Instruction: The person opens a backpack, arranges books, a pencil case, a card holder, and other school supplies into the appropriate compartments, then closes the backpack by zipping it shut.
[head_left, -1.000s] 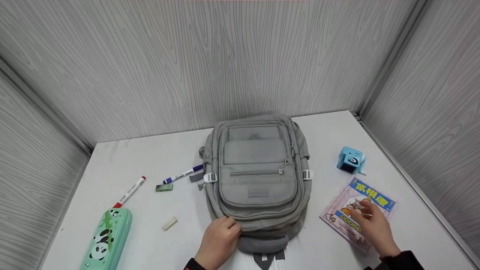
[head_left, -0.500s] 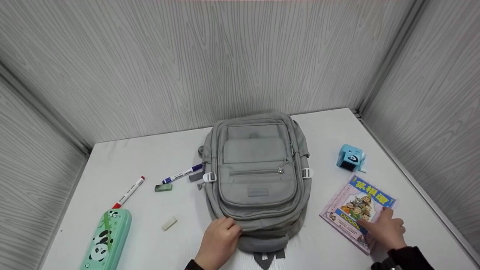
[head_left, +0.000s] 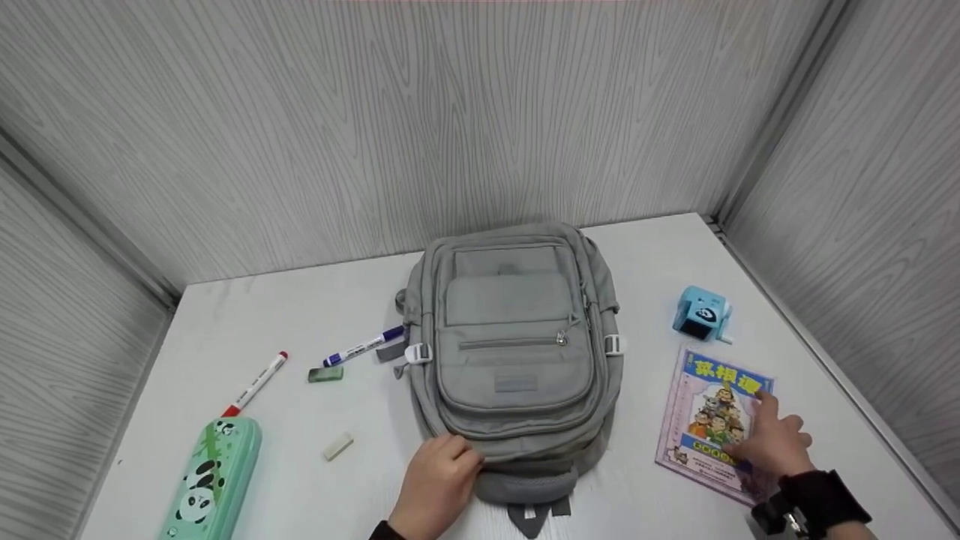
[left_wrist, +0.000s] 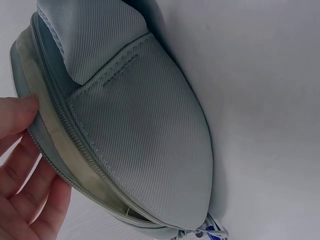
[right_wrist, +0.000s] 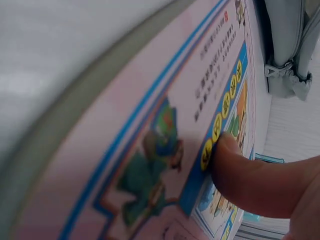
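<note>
Pink cartoon-cover book [head_left: 712, 416] at four o'clock from backpack [head_left: 517, 360]: likely light, bendy, slick; grip three-o'clock edge. Touching cover with right hand [head_left: 776, 442], cannot tell if clamped; pinching backpack rim with left hand [head_left: 439, 484].

Soft lt, book [right_wrist: 142, 135] partly blurry, R-wrist cam

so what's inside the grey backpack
Pale lining shows where the left hand pinches the edge of the unzipped grey backpack; anything deeper is covered and can't be seen.
</note>
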